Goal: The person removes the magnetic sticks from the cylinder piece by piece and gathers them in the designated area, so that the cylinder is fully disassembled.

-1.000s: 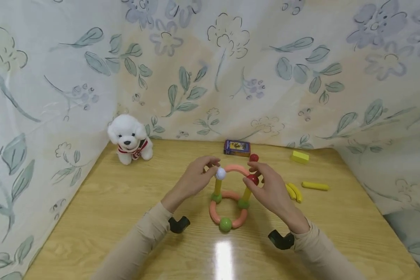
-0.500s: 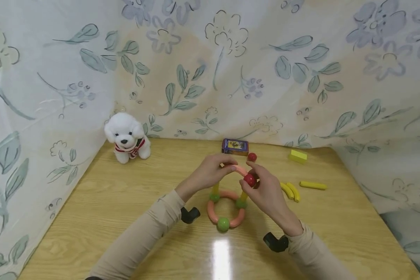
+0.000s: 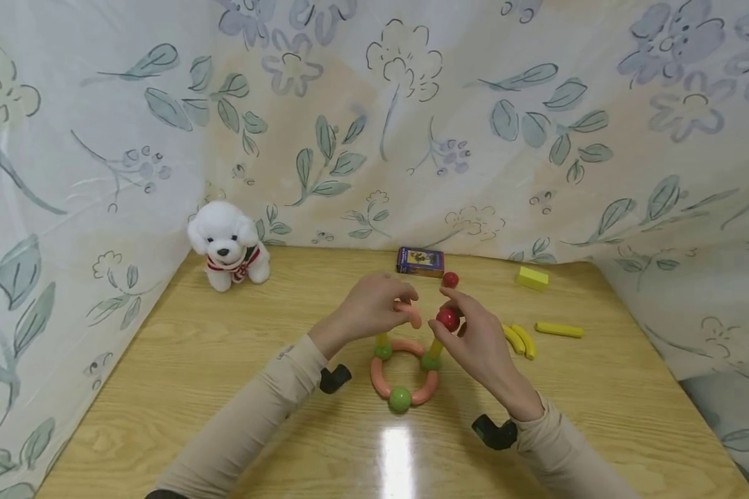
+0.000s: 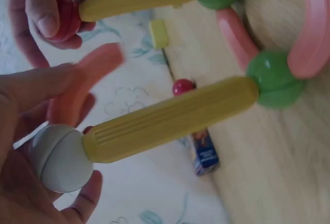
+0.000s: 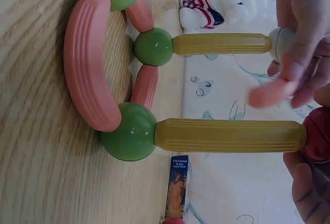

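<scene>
Pink arc (image 3: 410, 313) now off red ball (image 3: 447, 319), gripped with white ball (image 4: 61, 157) by left hand (image 3: 374, 305); right hand (image 3: 474, 339) fingers pinch red ball above ring (image 3: 404, 371); arch undone.

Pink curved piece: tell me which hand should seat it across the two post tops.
Left. The left hand already pinches the pink curved piece beside the white ball, while the right hand is busy steadying the red ball.

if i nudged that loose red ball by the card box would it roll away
Probably: the red ball looks round and smooth, lying free on the flat, glossy table. It likely rolls until the card box or curtain stops it. It seems small and light, so a slight push should do.
</scene>
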Available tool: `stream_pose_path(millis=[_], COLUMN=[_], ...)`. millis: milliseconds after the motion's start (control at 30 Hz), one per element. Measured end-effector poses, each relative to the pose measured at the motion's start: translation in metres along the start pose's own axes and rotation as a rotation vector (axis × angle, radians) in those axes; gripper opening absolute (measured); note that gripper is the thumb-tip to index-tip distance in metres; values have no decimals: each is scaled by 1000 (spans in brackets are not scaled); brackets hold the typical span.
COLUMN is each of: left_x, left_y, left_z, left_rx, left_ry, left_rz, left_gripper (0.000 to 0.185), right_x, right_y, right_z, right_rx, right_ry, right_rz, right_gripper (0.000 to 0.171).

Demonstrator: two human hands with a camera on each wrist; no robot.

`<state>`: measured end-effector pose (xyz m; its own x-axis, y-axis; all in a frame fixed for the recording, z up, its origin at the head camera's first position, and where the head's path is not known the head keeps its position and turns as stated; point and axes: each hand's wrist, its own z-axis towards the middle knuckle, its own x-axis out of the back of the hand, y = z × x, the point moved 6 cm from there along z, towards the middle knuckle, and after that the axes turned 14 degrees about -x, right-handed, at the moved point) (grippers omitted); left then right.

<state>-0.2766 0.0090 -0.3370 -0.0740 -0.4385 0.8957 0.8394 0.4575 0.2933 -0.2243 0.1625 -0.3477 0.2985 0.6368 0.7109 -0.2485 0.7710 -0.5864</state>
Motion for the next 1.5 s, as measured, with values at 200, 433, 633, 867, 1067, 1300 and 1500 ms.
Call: stream_pose_path(millis=[200, 433, 633, 867, 1067, 1300, 1500], left_x=[-3, -3, -3, 11, 35, -2, -44], left_y=[7, 10, 9, 0, -26, -49, -48], left_z=[1, 0, 0, -10, -60, -102, -106], left_rx=[-35, -39, -31, 86, 255, 374, 368], left_ry=[-174, -203, -196, -2, 432, 356, 212], left_rz=[216, 236, 216, 77, -232, -437, -493], left_gripper=[20, 20, 23, 40, 30, 22, 30], right_x=[0, -4, -5, 1, -5, -14, -18], right_y=[1, 1, 3, 18, 38, 45, 40], right_z=[-1, -2, -3, -4, -2, -3, -3], right_rx=[-14, -5, -4, -129, -361, -445, -424], right_ry=[-7, -28, -26, -99, -404, -562, -556], right_rz=[-6, -3, -6, 32, 312, 556, 582], right_gripper=[54, 55, 55, 51, 56, 56, 50])
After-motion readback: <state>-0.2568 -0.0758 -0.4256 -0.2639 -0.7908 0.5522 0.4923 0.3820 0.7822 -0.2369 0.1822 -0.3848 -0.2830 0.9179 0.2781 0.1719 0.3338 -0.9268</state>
